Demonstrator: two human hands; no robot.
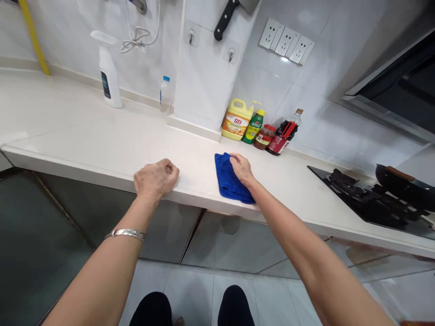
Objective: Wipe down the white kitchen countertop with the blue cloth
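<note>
1. Head view, left hand: bare left hand point(157, 175) curled into a loose fist, resting on the long off-white countertop point(190, 147) near its front edge. Silver patterned metal bracelet point(127, 233) on that forearm.
2. Head view, right hand: bare right hand point(242, 168) on top of the cloth, fingers bent over its upper part. Can't tell if they pinch the fabric or just press it.
3. Cloth: deep-blue folded fabric cloth point(227, 181), lying on the countertop to the right of the left fist, well apart from it. Lower edge reaches the front edge of the counter; right side partly hidden by hand and wrist.
4. Back of counter, beyond the cloth, left to right: yellow plastic jug with handle point(234, 122), green bottle with yellow cap point(254, 127), red-lidded jar with reddish-brown contents point(264, 137), dark bottle with red label point(278, 145). Close together, by the wall.
5. Back left: white plastic spray bottle point(110, 81), upright; clear plastic bottle with blue cap point(165, 95) to its right, near the wall corner.
6. Far right: black glass gas hob point(346, 197) set in the counter, black wok point(404, 183) on it.
7. Wall: white socket panels point(286, 41) above the bottle row; black-handled knife point(226, 20) hanging left of them.
</note>
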